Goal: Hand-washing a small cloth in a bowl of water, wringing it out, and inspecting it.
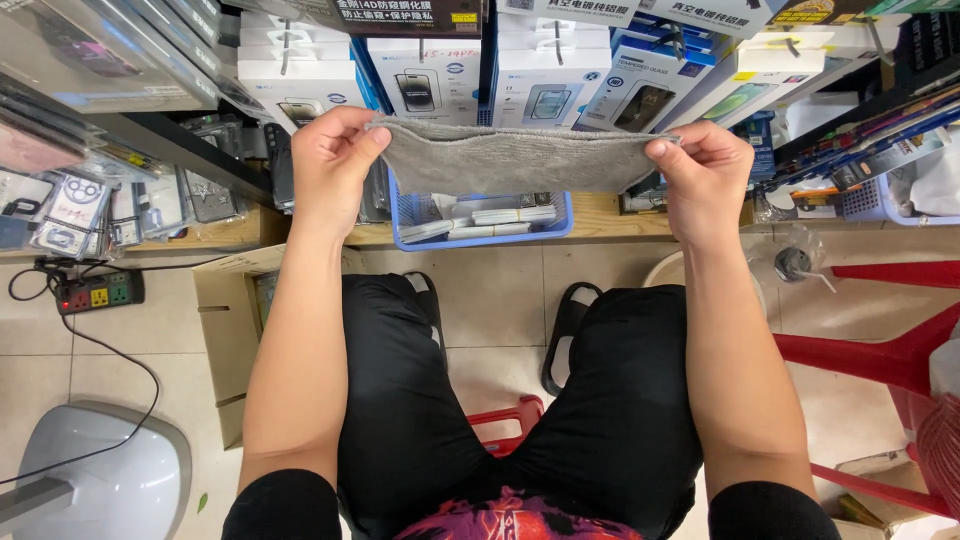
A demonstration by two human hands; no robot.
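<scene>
Seated person, black trousers, knees apart above a red plastic stool [505, 418] on the tiled floor. Both forearms extend forward, roughly parallel, wrists raised. Left hand [333, 160] pinches the left upper corner of a grey rectangular fabric cloth [510, 158], thumb and fingers closed on the edge. Right hand [703, 170] grips the right corner likewise. Cloth is stretched flat between the hands, held in the air. Beyond it: blue plastic basket [482, 232] on a wooden shelf, white boxed screen protectors [548, 85] behind.
</scene>
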